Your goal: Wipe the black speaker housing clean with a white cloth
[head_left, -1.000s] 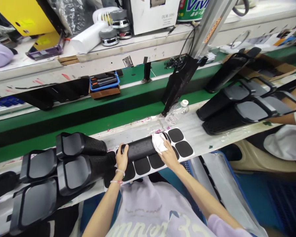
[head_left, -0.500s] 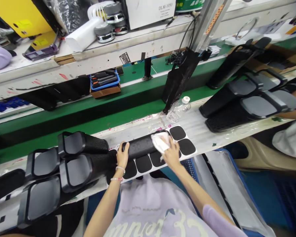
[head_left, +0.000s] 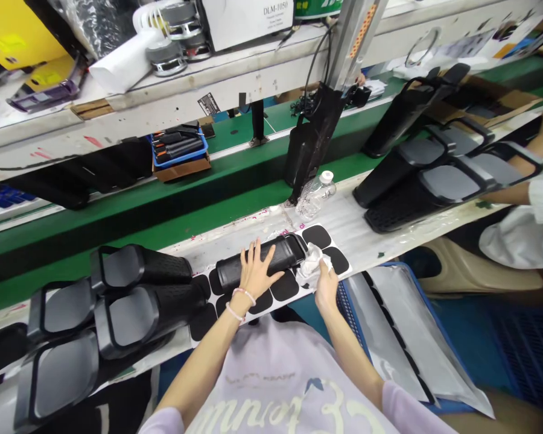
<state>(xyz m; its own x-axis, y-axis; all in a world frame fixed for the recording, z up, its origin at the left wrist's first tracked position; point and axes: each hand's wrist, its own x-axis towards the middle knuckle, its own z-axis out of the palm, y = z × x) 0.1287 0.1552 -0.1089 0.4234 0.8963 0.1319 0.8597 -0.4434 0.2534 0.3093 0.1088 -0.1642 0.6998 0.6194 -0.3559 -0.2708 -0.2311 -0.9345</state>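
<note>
A green conveyor belt (head_left: pixel 117 226) runs across the view at my 12 o'clock, beyond the pale workbench (head_left: pixel 371 238) where I work. At my 9 o'clock, black speaker housings (head_left: pixel 113 301) lie crowded together, the nearest just beside my sheet; more housings (head_left: pixel 434 175) lie at 2 o'clock, where another person's arm (head_left: pixel 511 193) reaches in. A clear plastic bottle (head_left: pixel 315 194) lies at 1 o'clock beside a leaning black stand (head_left: pixel 310 144). Before me a white sheet of black pads (head_left: pixel 330 256) holds a long black speaker (head_left: pixel 276 256). My left hand (head_left: pixel 254 272) rests flat on top of it, fingers spread, gripping nothing. My right hand (head_left: pixel 326 286), at the speaker's 4 o'clock end, pinches a crumpled white cloth (head_left: pixel 312 265) touching that end.
</note>
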